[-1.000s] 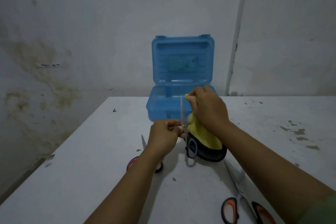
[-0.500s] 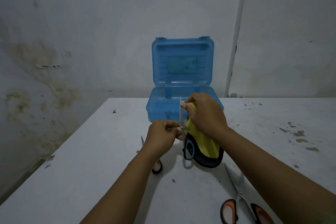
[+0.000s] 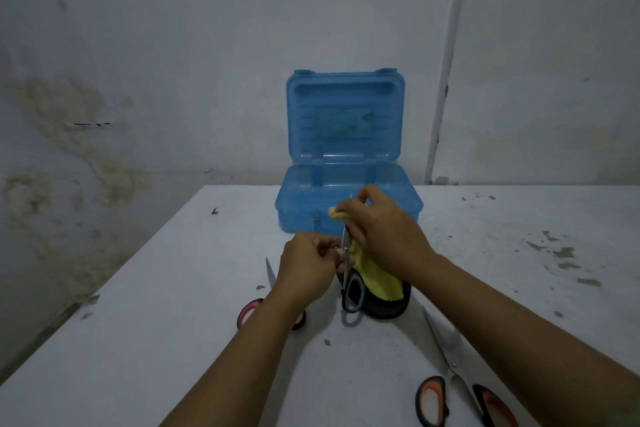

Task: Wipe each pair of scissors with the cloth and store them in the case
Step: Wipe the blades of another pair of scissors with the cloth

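White table, flecked with dark marks, abuts a grey wall stained brownish; lighting dim.

Open case behind hands; scissors on table, left and right.

- We see two bare forearms entering from the bottom edge, one on each side; no sleeves cover them up to the frame border.
- Our left hand wears no glove, ring or band that we can make out.
- Our right hand is likewise ungloved; no watch or strap shows at the wrist.
- Knuckles and finger creases are visible on both hands; nails are too dim to judge.
- Lighting is low and bluish, so finer surface marks on the arms cannot be read.
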